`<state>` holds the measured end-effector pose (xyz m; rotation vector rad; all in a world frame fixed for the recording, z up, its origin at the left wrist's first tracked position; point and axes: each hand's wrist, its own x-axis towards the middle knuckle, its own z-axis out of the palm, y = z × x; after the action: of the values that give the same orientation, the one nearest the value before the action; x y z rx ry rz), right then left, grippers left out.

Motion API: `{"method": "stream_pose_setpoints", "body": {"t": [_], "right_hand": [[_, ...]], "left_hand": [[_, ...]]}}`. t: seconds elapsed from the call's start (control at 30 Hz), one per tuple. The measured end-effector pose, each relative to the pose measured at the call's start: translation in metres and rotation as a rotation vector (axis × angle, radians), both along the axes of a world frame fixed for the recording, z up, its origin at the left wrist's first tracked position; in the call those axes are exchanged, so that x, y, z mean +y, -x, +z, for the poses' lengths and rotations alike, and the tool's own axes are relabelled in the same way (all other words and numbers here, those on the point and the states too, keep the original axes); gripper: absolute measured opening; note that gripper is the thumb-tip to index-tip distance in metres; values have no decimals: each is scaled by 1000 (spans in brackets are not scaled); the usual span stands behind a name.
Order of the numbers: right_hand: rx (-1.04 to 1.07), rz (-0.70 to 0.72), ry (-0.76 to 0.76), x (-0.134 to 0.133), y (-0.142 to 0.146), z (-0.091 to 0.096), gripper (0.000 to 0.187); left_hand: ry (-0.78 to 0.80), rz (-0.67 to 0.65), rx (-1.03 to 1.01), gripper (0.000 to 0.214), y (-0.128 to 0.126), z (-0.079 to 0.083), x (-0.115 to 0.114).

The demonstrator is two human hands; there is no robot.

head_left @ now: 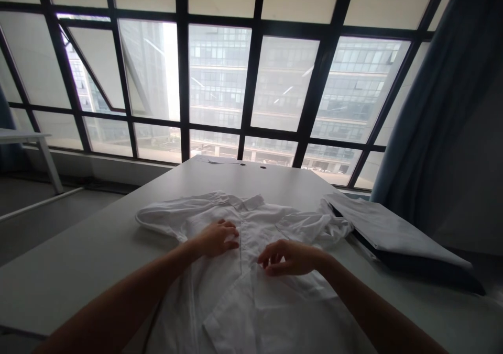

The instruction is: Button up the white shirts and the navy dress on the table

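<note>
A white collared shirt [220,291] lies spread on the table with its collar pointing away from me and its sleeves out to both sides. The front edges meet loosely down the middle, and the lower part has creases and a folded-over flap. On the left front panel rests my left hand [219,237], its fingers loosely bent and apart, close to the centre line. Across from it, my right hand [288,257] has curled fingers, with thumb and fingertips pinching the shirt near the front edge.
The white table [275,181] stretches toward the windows. At its right lies a stack of folded white and dark cloth [396,233]. A blue curtain [420,134] hangs on the right, and another white table [23,135] stands at the far left.
</note>
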<state>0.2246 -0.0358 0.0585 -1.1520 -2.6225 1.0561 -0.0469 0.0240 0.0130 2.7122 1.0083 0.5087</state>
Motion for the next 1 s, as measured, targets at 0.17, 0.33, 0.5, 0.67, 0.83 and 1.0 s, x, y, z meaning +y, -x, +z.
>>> {"method": "stream_pose_setpoints", "body": {"t": [0.17,0.33,0.5,0.67,0.83,1.0], "right_hand": [[-44,-42,200,4,2,-5,34],[-55,-394,-168,46,38,-25,30],[-238,-560,-372,94,87,-29,35],[-242,-681,-152,118,107,-31,27],[-121,-687,-24,117,95,-32,26],[232,-664,122,107,69,-40,16]], "left_hand": [[86,-1,8,18,-10,7,-3],[90,109,-35,17,-19,-2,6],[17,186,-67,17,-18,-16,12],[53,178,-57,16,-7,-14,15],[36,282,-56,18,-4,-10,12],[80,364,-157,27,-25,-4,18]]}}
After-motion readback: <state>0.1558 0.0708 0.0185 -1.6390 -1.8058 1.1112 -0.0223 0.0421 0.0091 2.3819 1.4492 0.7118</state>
